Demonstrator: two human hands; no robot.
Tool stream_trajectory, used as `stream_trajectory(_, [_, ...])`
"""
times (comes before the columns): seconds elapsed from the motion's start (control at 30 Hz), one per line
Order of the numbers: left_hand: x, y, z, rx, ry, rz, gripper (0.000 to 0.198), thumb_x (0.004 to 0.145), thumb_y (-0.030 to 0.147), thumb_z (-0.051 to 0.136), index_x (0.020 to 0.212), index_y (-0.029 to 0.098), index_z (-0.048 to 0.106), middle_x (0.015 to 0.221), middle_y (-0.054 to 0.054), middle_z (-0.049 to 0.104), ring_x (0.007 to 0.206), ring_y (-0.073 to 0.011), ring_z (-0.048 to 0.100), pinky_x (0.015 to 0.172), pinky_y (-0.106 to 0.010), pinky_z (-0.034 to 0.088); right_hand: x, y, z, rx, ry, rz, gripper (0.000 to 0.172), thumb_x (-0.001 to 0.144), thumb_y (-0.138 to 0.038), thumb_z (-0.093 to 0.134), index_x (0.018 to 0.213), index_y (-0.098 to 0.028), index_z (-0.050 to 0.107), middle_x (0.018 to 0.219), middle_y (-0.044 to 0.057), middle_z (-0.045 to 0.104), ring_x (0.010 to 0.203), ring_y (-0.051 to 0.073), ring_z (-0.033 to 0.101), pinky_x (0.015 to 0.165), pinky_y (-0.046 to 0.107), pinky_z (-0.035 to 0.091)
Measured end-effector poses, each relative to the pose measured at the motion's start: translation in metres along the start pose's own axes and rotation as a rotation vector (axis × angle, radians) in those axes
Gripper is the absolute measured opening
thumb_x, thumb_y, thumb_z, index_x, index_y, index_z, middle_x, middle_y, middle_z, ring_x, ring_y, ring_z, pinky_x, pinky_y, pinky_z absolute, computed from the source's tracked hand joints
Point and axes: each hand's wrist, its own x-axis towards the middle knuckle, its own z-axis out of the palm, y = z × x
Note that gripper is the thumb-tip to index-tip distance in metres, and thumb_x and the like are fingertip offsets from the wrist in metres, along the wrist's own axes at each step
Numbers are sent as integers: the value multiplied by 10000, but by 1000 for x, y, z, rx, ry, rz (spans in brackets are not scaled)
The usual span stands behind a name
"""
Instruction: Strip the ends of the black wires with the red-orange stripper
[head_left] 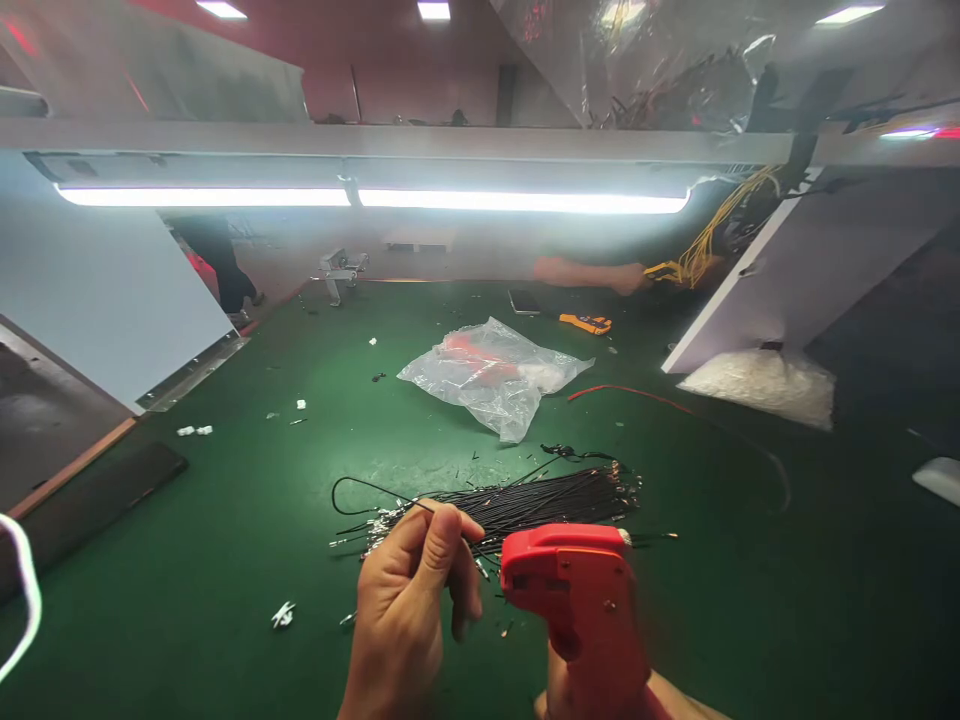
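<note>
Black and thin, a single wire (375, 490) is pinched between the thumb and curled fingers of our left hand (409, 590), looping up and to the left of the knuckles before it comes back to the fingertips. Just to the right, our right hand (577, 690) is wrapped around the grip of a red plastic hand tool (574, 590), fingers closed on its handle, though the tool body hides most of that hand; the tool's nose points toward the left hand, close beside it. Right behind both hands lies a bundle of black wires (540, 500) with small metal terminals at the ends, spread across the green mat (225, 530) and touching the wire we hold. Farther back sits a crumpled clear plastic bag (495, 375) with something red and white inside. A long red wire (637, 395) curves away to the right of it. Small white connector pieces (195, 430) are scattered on the mat's left side. At the far edge, another person's hand (626, 277) holds yellow wires (705, 240), with an orange tool (586, 322) lying near it.
</note>
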Motion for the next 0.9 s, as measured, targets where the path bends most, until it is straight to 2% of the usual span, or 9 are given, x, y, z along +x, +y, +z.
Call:
stream_trajectory(0.13, [-2,0,0,2,5,3,498,793,663,715,736,169,690,439,48,529,423,-62,453,451,-161,370,0,3,-10,-3,65,-23,298,981,-360,638,1227,-193,624,1188,87,679,966,240,687,772,423,624])
stream_trajectory(0.33, [-2,-1,2,5,-13,6,487,818,653,695,736,173,689,438,45,536,418,-61,446,462,-172,369,-13,29,-5,2,80,-20,292,982,-348,641,1212,-168,625,1157,78,680,920,214,695,763,392,617])
stream_trajectory(0.43, [-1,-1,0,-22,-52,-3,478,821,645,695,754,172,687,472,36,546,442,-75,454,451,-178,363,-5,50,-11,10,125,-45,268,991,-375,621,1159,-166,633,1042,50,685,789,175,675,663,329,595])
stream_trajectory(0.5, [-1,-2,-1,-39,-95,-3,455,813,629,714,784,175,689,501,32,558,453,-79,452,446,-182,351,2,64,-15,20,158,-69,283,984,-414,619,1125,-169,626,877,5,657,624,128,600,553,268,527])
stream_trajectory(0.57, [0,-1,-2,-37,-138,1,395,814,573,742,817,182,684,517,36,561,455,-73,434,453,-181,334,7,77,-16,34,185,-88,431,879,-488,731,1144,-179,589,698,-57,563,486,85,460,476,226,413])
stream_trajectory(0.67, [1,1,-2,-11,-168,-9,324,795,486,789,820,186,669,536,48,547,458,-63,415,454,-174,319,8,86,-13,55,211,-84,698,652,-516,891,1162,-217,520,559,-110,437,419,72,324,435,234,283])
stream_trajectory(0.73, [2,2,-2,15,-167,-19,333,783,484,800,799,181,661,537,48,553,444,-59,416,442,-173,316,6,86,-11,75,251,-67,712,613,-510,901,1133,-237,497,545,-111,415,412,78,302,430,248,249])
stream_trajectory(0.9, [4,3,-3,30,-174,-43,418,753,541,813,745,166,629,506,46,563,410,-57,430,439,-178,307,1,88,-14,113,292,-8,615,645,-464,877,1080,-245,501,550,-103,412,414,88,319,434,246,254])
